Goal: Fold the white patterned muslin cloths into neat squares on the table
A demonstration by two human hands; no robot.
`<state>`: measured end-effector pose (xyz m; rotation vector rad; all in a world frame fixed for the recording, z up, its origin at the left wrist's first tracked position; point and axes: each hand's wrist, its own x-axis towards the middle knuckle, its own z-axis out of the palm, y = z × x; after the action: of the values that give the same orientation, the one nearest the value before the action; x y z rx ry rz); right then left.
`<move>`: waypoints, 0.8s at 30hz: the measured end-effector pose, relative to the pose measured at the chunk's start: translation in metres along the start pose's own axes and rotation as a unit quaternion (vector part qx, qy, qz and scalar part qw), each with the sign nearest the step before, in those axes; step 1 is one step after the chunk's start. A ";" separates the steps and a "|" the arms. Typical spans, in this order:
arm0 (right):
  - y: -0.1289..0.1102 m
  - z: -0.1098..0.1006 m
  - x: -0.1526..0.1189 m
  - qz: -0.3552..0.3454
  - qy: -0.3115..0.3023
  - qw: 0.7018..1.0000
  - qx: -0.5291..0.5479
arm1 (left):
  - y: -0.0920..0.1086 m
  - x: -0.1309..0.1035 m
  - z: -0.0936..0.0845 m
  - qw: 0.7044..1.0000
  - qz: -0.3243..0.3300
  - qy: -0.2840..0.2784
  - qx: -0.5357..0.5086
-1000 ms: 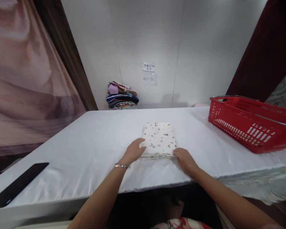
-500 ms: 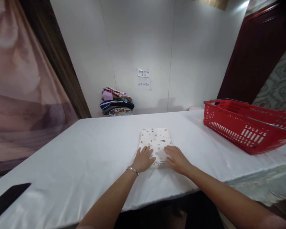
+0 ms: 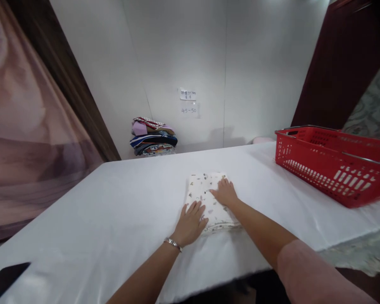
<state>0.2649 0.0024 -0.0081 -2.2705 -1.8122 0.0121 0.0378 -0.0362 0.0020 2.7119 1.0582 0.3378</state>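
Observation:
A folded white cloth [image 3: 210, 209] with small grey-green prints lies flat on the white-covered table [image 3: 129, 223], its layered edge facing me. My left hand [image 3: 190, 222], with a silver bracelet at the wrist, rests on its lower left part, palm down and fingers spread. On the cloth's upper right part lies my right hand [image 3: 224, 193], also palm down, fingers apart. Neither hand grips anything.
A red plastic basket [image 3: 323, 169] with metal handles stands at the table's right side. Behind the back edge is a pile of folded clothes [image 3: 153, 137] against the wall. A dark flat object [image 3: 8, 278] lies at the near left. Pink curtains hang at the left.
My right hand has moved forward over the cloth, from its lower right side to its upper right part. My left hand stays on the lower left part. The view has shifted slightly.

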 end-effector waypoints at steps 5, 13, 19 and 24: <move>0.000 0.009 0.002 -0.013 0.013 1.000 -0.008 | 0.001 0.041 -0.027 0.998 -0.009 -0.058 -0.034; 0.001 0.007 -0.001 -0.020 0.013 1.000 -0.005 | -0.033 0.153 -0.010 0.986 -0.163 0.017 0.024; -0.004 -0.003 0.006 -0.015 -0.026 1.000 -0.009 | -0.052 0.150 0.016 0.985 -0.165 0.034 0.025; -0.009 -0.017 0.039 -0.038 0.000 0.999 -0.012 | -0.051 0.149 0.015 0.986 -0.154 0.051 0.045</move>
<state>0.2676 0.0392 0.0153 -2.2152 -1.9072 -0.0229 0.1166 0.1008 -0.0064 2.5721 1.5304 0.3854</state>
